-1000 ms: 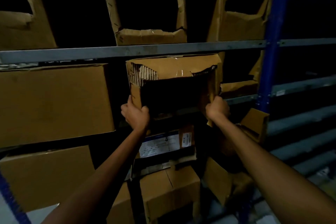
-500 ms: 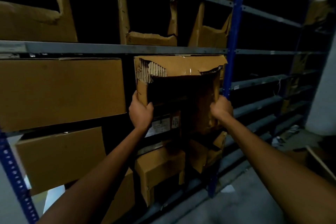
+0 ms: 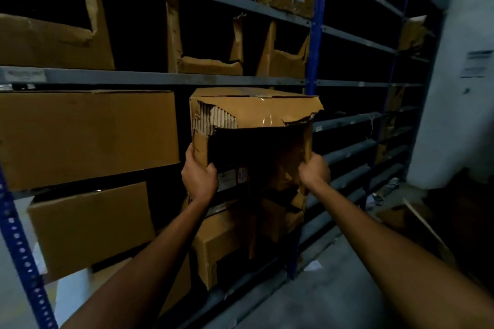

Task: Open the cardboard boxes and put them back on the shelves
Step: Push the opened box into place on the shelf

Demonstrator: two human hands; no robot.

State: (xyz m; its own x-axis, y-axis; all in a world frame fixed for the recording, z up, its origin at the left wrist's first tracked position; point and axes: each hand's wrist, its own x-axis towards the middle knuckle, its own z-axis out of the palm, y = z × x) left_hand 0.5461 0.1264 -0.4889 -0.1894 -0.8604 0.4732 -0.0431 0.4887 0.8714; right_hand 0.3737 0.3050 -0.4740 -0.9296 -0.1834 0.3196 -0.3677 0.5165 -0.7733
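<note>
A torn cardboard box [image 3: 254, 112] with its front face ripped open is held up in front of the middle shelf, just under the grey shelf beam [image 3: 160, 78]. My left hand [image 3: 199, 177] grips the box's lower left front edge. My right hand [image 3: 314, 172] grips the torn lower right front edge. The box's inside is dark; I cannot tell what is in it.
A closed cardboard box [image 3: 85, 136] sits on the shelf to the left, another [image 3: 91, 227] below it. Torn-open boxes [image 3: 211, 64] stand on the shelf above and more [image 3: 227, 243] below. A blue upright [image 3: 315, 35] stands right of the box. Grey floor [image 3: 334, 288] at lower right.
The view has swung right and closer, showing more of the empty right-hand shelves and the floor. The held box has come slightly out and right; both hands keep their grip.
</note>
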